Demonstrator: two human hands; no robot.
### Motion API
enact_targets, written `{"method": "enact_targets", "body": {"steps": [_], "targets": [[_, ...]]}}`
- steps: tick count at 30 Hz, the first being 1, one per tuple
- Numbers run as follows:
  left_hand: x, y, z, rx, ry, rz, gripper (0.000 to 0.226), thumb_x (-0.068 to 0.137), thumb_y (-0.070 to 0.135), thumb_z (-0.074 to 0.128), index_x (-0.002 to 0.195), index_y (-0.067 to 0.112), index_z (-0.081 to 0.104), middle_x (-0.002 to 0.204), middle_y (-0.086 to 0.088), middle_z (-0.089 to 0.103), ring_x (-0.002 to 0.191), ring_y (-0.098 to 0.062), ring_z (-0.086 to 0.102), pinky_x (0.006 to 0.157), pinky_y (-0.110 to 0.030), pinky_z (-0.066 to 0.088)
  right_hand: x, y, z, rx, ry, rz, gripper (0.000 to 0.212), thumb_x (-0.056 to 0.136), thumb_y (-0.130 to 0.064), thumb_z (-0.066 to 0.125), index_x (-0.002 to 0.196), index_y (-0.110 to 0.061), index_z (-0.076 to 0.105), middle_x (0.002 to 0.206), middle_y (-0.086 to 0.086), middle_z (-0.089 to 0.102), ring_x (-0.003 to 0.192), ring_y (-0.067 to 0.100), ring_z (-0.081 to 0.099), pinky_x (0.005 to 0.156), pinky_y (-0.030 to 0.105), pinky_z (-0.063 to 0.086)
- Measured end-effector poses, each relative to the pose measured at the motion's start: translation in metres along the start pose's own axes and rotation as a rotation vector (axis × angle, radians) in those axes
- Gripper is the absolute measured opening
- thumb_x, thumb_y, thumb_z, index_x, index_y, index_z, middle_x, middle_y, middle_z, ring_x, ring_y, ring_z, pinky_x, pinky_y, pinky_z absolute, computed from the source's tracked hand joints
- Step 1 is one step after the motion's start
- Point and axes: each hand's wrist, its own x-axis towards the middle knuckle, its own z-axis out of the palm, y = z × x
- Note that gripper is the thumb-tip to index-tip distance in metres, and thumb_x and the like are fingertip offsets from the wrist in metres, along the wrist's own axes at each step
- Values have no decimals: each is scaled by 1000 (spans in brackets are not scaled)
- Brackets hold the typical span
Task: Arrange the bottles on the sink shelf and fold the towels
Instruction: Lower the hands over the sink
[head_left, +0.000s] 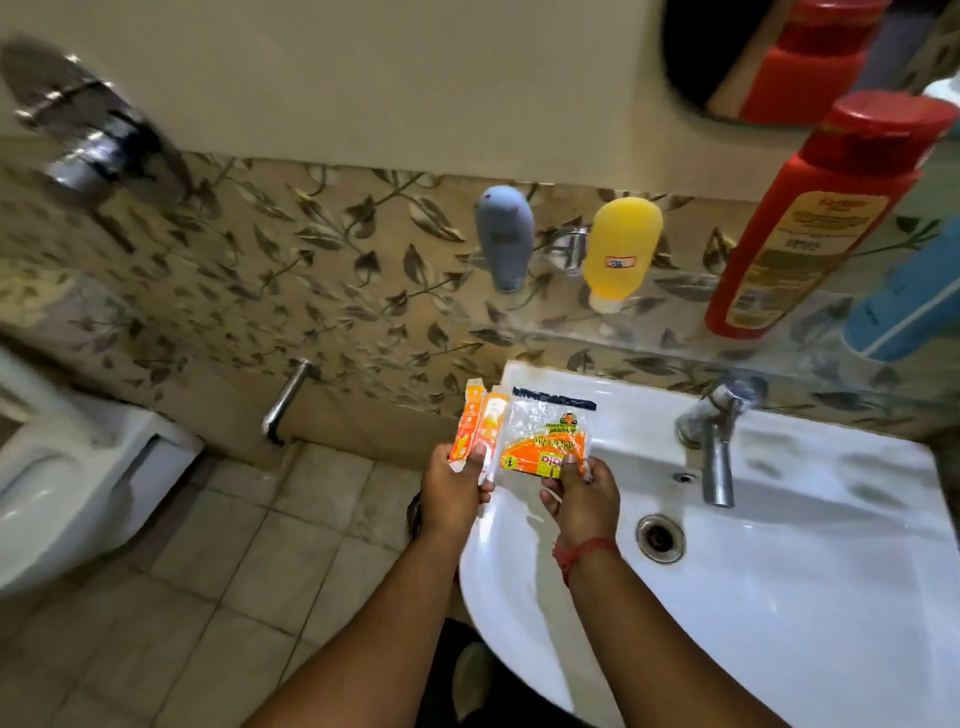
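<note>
Person stands at the sink (779, 597), both arms out over its left rim. Left hand (454, 491) grips an orange carton (467, 431) and a white-orange tube (491, 423) together, thumb across their lower ends, both held just off the sink's back-left corner. Right hand (579, 499) pinches a clear scrub-pad packet (548, 436) by its bottom edge, above the sink's back-left corner; red thread (582, 553) on that wrist. Glass shelf (649, 332) runs along the wall above the sink: grey bottle (505, 236) at its left end, yellow bottle (621, 254) just beside it, red bottle (810, 218) further right, blue item (906, 306) at the right edge, too blurred to identify. Tap (717, 441) at the sink's back edge. No towels visible.
</note>
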Motion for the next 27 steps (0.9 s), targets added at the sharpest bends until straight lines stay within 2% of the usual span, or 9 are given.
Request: {"method": "enact_targets", "body": {"steps": [3, 7, 11, 15, 18, 21, 25, 27], "targets": [[-4, -6, -42, -59, 129, 10, 25, 98, 32, 65, 98, 8, 57, 71, -4, 64, 48, -7, 54, 46, -24, 46, -23, 22, 32, -39, -110, -5, 17, 101, -20, 55, 85, -17, 57, 76, 2, 60, 65, 14, 60, 61, 28, 55], [3, -15, -105, -56, 242, 27, 27, 102, 39, 53, 93, 15, 53, 65, -1, 59, 47, -8, 51, 47, -25, 42, -51, 57, 73, -108, -189, -1, 24, 102, -19, 55, 79, -14, 48, 73, 5, 53, 65, 16, 60, 55, 23, 56], [29, -39, -162, -6, 292, -26, 34, 105, 43, 45, 97, 11, 52, 69, -9, 57, 47, -9, 48, 47, -25, 41, -64, 106, 112, -166, -187, 58, 14, 101, -19, 55, 90, -11, 57, 75, 8, 62, 63, 16, 61, 50, 20, 54], [70, -84, -197, 12, 283, -107, 28, 107, 38, 42, 98, 12, 52, 79, -12, 57, 52, -11, 49, 46, -23, 40, -48, 167, 145, -120, -83, 138, 8, 102, -13, 53, 95, -8, 52, 71, 6, 53, 56, 12, 52, 45, 18, 50], [109, -136, -209, 33, 229, -187, 25, 108, 34, 42, 102, 11, 51, 82, -11, 58, 52, -9, 52, 44, -22, 42, -15, 225, 151, -120, 53, 177, 7, 102, -12, 51, 96, -9, 50, 71, 5, 53, 57, 12, 52, 44, 18, 49], [144, -191, -206, 55, 178, -274, 23, 108, 27, 42, 110, 6, 49, 86, -15, 59, 55, -15, 54, 45, -23, 47, 25, 280, 141, -132, 160, 206, 6, 102, -12, 50, 98, -9, 51, 72, 6, 56, 58, 13, 53, 42, 17, 49], [181, -262, -187, 41, 67, -363, 19, 108, 22, 43, 115, 6, 49, 90, -14, 61, 61, -21, 59, 59, -34, 53, 83, 351, 127, -144, 292, 250, 5, 103, -15, 49, 105, -12, 54, 72, 4, 54, 57, 13, 50, 42, 16, 46], [200, -300, -174, 48, 25, -402, 17, 107, 21, 44, 116, 7, 49, 95, -14, 64, 66, -24, 63, 66, -39, 56, 115, 384, 123, -179, 358, 271, 13, 103, -19, 50, 114, -13, 54, 75, 6, 57, 59, 14, 53, 47, 21, 50]]}}
